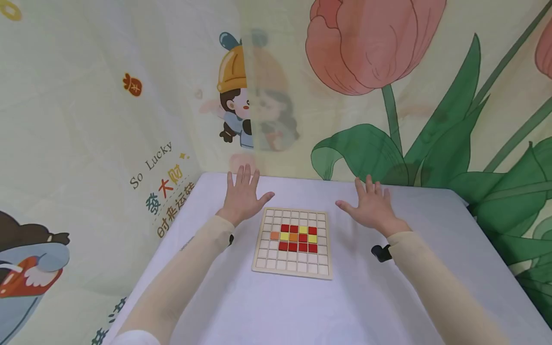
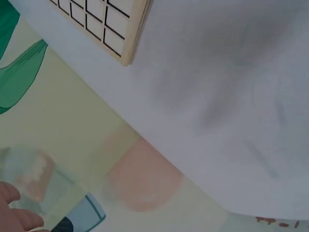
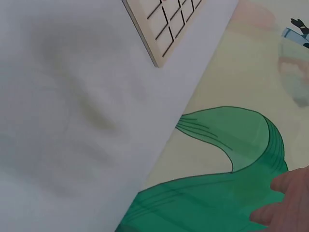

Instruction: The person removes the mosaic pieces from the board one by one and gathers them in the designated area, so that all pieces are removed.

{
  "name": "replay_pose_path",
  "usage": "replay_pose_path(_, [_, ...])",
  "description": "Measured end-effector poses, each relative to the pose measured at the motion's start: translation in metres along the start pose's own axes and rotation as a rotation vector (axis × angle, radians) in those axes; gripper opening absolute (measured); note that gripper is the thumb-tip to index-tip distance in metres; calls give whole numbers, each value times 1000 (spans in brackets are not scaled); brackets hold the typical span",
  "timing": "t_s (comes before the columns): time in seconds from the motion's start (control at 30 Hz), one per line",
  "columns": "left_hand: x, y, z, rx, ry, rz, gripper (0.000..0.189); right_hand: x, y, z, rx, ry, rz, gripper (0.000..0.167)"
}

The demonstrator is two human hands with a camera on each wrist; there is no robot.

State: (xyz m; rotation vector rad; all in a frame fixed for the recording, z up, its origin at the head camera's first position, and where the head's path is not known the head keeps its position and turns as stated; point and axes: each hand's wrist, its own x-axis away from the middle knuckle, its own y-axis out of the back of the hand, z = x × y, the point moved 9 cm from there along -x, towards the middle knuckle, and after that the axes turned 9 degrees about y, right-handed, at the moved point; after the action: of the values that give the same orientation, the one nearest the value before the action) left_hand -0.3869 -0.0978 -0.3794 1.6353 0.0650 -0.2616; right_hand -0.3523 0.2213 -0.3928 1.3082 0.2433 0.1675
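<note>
A square wooden grid board (image 1: 292, 275) lies on the white table, between the two hands. Red, yellow and orange square tiles (image 1: 293, 237) fill a block of cells around its middle; the outer cells are pale. Left of the board's far corner, my left hand (image 1: 243, 197) is held over the table with fingers spread and nothing in it. To the board's right, my right hand (image 1: 370, 207) is likewise spread and holds nothing. Each wrist view catches only some fingertips, the left ones (image 2: 24, 218) and the right ones (image 3: 268, 212), plus a corner of the board.
The white-covered table (image 1: 207, 306) ends at a printed cloth backdrop (image 1: 276, 28) along its far side. Another stretch of printed cloth (image 1: 86, 143) hangs at the left. A dark wrist device (image 1: 381, 253) sits at the right cuff.
</note>
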Motion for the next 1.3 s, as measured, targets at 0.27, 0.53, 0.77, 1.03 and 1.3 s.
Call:
replay_pose_path(0.27, [8,-20,-4,20,2,63,92,2,-19,7,5,-3,9,106])
replay_pose_path(0.53, [23,-41,-5,113,35,137,91,7,-47,15,-72,-9,33,100])
replay_pose_path(0.77, [34,-60,-2,275,89,242,82,11,-63,23,-242,-11,19,98])
replay_pose_path(1.03, [40,-81,10,483,235,324,64,19,-88,24,-374,-75,34,98])
replay_pose_path(1.3, [48,-105,17,619,363,385,48,24,-99,33,-449,-59,-70,72])
